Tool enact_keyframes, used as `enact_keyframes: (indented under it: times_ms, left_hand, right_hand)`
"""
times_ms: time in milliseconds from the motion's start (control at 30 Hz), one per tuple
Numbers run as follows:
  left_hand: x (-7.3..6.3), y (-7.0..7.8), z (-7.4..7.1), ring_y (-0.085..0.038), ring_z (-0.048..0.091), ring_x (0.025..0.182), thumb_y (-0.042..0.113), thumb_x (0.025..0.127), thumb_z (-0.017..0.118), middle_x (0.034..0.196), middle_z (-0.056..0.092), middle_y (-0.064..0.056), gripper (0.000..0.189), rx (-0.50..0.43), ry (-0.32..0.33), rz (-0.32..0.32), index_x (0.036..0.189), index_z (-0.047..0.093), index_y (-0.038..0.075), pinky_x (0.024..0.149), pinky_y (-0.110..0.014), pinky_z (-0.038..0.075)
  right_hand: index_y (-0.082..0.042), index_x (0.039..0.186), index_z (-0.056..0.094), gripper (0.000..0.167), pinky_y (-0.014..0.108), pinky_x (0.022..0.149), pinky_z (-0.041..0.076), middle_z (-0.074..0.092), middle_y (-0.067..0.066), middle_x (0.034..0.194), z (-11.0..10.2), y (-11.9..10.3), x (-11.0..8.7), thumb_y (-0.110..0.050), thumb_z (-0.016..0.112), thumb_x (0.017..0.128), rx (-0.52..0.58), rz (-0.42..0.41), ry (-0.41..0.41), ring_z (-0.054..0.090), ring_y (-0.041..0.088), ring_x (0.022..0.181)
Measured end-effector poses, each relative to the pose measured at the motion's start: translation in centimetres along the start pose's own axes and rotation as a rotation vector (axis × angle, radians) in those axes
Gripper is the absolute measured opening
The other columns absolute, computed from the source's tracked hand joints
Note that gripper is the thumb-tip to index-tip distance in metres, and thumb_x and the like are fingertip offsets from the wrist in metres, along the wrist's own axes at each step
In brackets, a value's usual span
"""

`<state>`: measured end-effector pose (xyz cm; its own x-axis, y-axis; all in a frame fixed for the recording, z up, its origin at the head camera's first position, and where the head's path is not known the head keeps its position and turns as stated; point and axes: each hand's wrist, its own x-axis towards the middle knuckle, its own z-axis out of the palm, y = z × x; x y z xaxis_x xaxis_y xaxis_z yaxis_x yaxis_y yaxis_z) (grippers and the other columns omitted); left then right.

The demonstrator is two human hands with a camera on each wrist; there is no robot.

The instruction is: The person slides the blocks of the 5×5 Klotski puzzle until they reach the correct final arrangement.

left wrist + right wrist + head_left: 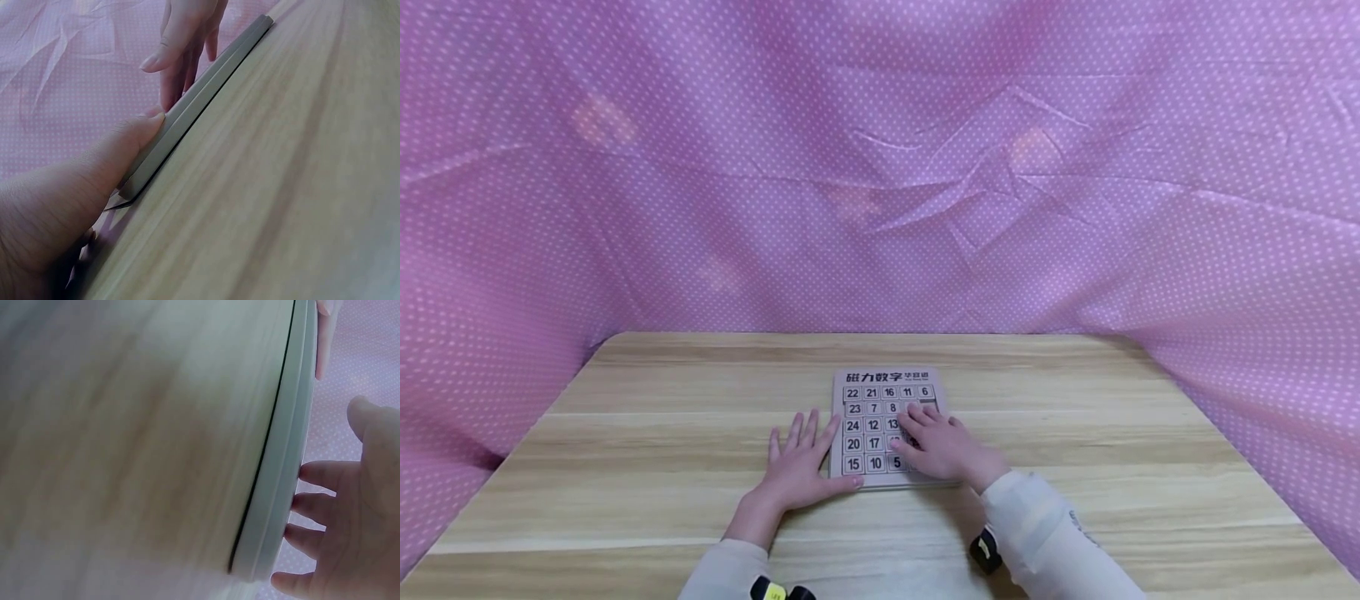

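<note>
A magnetic number sliding puzzle [838,387] lies flat on the table, its numbered tiles in rows under a printed Chinese title. My left hand [796,473] rests at its left side with fingers spread, the thumb on the lower left corner. In the left wrist view, that thumb [125,140] lies against the puzzle's edge [206,94]. Over the tiles on the right side is my right hand [946,446], hiding several of them. A dark gap shows below the 6 tile. The right wrist view has the fingertips of the right hand [356,506] at the puzzle's top face.
The wooden table [647,433] extends on both sides of the puzzle. Pink dotted cloth [880,167] hangs behind the table and along its sides. Dark wrist devices [985,550] sit on both light sleeves [1052,533].
</note>
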<state>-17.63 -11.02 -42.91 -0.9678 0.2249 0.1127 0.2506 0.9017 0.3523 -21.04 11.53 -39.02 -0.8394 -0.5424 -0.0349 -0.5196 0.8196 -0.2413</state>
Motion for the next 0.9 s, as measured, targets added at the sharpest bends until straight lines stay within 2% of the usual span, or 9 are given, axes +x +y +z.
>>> enact_keyframes:
  times_ms: [433, 667, 900]
  left_hand:
    - [0.0, -0.1, 0.1, -0.034, 0.000, 0.127, 0.079, 0.060, 0.041, 0.141, 0.006, -0.015, 0.101, 0.000, -0.015, -0.012, 0.139, 0.018, 0.020, 0.096, -0.054, -0.007]
    - [0.0, 0.0, 0.0, -0.034, 0.000, 0.127, 0.079, 0.060, 0.041, 0.141, 0.007, -0.015, 0.101, 0.002, -0.021, -0.013, 0.139, 0.018, 0.020, 0.096, -0.054, -0.007]
    - [0.0, 0.0, -0.2, -0.034, 0.000, 0.127, 0.077, 0.060, 0.044, 0.141, 0.007, -0.016, 0.101, -0.011, -0.020, -0.008, 0.139, 0.018, 0.019, 0.095, -0.055, -0.007]
  right_hand:
    - [-0.009, 0.133, 0.033, 0.059, 0.056, 0.095, 0.016, 0.023, 0.012, 0.139, 0.1, 0.2, -0.2, -0.048, 0.031, 0.089, 0.039, -0.013, -0.015, 0.016, 0.034, 0.125]
    - [-0.008, 0.133, 0.034, 0.058, 0.056, 0.094, 0.016, 0.026, 0.012, 0.137, -0.4, 0.9, -2.7, -0.047, 0.033, 0.090, 0.025, -0.041, -0.013, 0.017, 0.034, 0.125]
    - [-0.004, 0.130, 0.037, 0.059, 0.057, 0.092, 0.020, 0.031, 0.014, 0.135, -0.5, 1.1, -5.7, -0.046, 0.034, 0.089, -0.014, -0.124, 0.002, 0.022, 0.036, 0.122]
